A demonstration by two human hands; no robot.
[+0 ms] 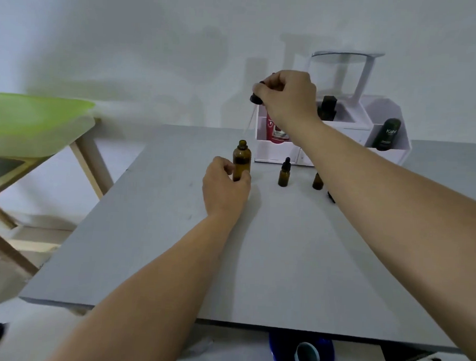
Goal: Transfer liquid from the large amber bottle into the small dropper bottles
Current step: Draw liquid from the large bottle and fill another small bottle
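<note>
Standing uncapped on the grey desk point(153, 231), the large amber glass bottle point(241, 158) is gripped low by the left hand point(225, 185) | black-capped glass dropper point(251, 110) is pinched above it by the right hand point(287, 98) | two small amber dropper bottles point(284, 173) are stood to the right, one partly hidden by the forearm.

Both forearms are bare to the frame edge, sleeveless, with the left hand point(225, 185) and right hand point(287, 96) ungloved
</note>
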